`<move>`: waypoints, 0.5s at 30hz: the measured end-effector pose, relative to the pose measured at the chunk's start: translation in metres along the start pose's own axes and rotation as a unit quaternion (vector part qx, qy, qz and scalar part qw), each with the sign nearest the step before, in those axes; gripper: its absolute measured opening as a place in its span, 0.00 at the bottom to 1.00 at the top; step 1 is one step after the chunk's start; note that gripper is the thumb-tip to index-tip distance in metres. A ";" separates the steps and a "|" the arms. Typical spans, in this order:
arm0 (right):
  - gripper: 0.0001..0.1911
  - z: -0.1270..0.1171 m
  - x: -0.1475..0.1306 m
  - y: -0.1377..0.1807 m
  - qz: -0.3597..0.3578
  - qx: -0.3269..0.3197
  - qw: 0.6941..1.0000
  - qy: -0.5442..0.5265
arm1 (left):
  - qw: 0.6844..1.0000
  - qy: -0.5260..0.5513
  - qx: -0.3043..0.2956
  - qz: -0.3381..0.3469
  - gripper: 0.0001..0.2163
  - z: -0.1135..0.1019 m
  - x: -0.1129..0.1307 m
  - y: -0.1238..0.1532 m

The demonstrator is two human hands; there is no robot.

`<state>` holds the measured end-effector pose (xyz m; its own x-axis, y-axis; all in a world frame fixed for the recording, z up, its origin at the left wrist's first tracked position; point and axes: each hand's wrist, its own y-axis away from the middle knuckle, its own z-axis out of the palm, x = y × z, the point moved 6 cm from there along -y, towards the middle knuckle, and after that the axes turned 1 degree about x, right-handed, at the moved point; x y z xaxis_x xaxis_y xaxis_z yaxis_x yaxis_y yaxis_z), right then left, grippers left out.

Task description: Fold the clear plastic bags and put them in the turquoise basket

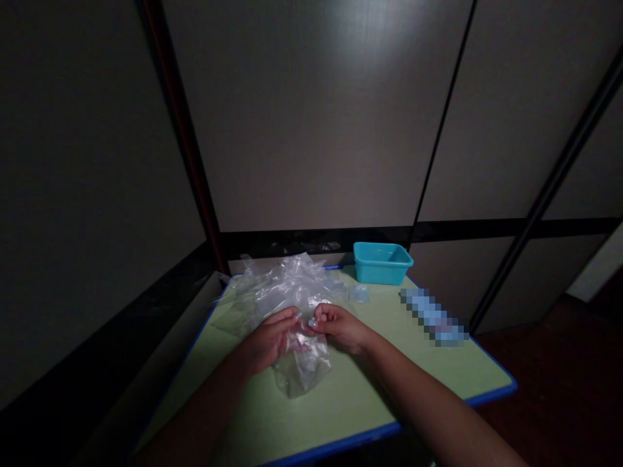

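Both hands meet over the middle of a small table. My left hand (272, 338) pinches the edge of a clear plastic bag (302, 370), thumb and fingers pressed together. From the other side my right hand (339, 326) grips the same bag between thumb and curled fingers. The bag hangs down below the fingertips toward the near side of the table, with a faint reddish patch near its top. Just beyond the hands lies a loose heap of clear plastic bags (292, 282), crumpled and overlapping.
A turquoise plastic basket (382, 274) stands at the table's back right. Near it lies a small, flat, pale bluish packet (359, 294). A blurred-out bluish object (435, 318) rests by the right edge. The light green table (350, 402) has a blue rim and stands against dark panels.
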<state>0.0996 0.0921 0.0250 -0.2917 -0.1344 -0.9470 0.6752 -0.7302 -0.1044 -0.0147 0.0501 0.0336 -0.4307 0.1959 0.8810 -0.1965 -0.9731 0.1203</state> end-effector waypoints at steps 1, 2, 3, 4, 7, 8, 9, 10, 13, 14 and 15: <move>0.21 -0.001 0.001 0.000 0.004 0.003 1.000 0.004 | 1.000 0.001 0.002 -0.001 0.09 0.001 -0.001 0.000; 0.22 -0.004 0.002 -0.001 0.009 0.011 1.000 0.007 | 1.000 0.000 0.000 -0.005 0.09 0.001 -0.002 0.000; 0.23 -0.007 0.003 -0.002 0.014 0.026 1.000 0.008 | 1.000 0.001 -0.006 -0.008 0.08 0.002 -0.003 0.000; 0.24 -0.011 0.004 -0.003 0.017 0.050 0.999 0.005 | 1.000 0.004 -0.013 -0.011 0.08 0.002 -0.003 0.000; 0.26 -0.029 0.006 -0.006 0.010 0.160 0.987 -0.023 | 0.999 0.021 -0.024 -0.002 0.06 -0.001 0.000 -0.002; 0.26 -0.035 0.006 -0.007 0.002 0.194 0.981 -0.032 | 0.999 0.029 -0.023 0.004 0.06 -0.003 0.002 -0.003; 0.26 -0.040 0.006 -0.009 -0.007 0.221 0.974 -0.040 | 0.999 0.037 -0.022 0.009 0.07 -0.004 0.002 -0.003; 0.26 -0.043 0.006 -0.010 -0.019 0.243 0.969 -0.046 | 0.999 0.046 -0.023 0.013 0.07 -0.004 0.002 -0.004; 0.26 -0.050 0.005 -0.012 -0.053 0.284 0.956 -0.060 | 0.998 0.051 -0.044 0.007 0.09 0.005 -0.006 -0.003; 0.26 -0.052 0.004 -0.012 -0.060 0.294 0.952 -0.065 | 0.998 0.038 -0.050 0.000 0.10 0.010 -0.011 -0.003; 0.26 -0.052 0.004 -0.011 -0.064 0.301 0.949 -0.068 | 0.998 0.018 -0.052 -0.006 0.11 0.014 -0.016 -0.004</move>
<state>0.1260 0.1347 0.0066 -0.4580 -0.0743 -0.8858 0.1306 -0.9913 0.0157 0.0053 0.0493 0.0252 -0.4586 0.2125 0.8629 -0.2906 -0.9535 0.0804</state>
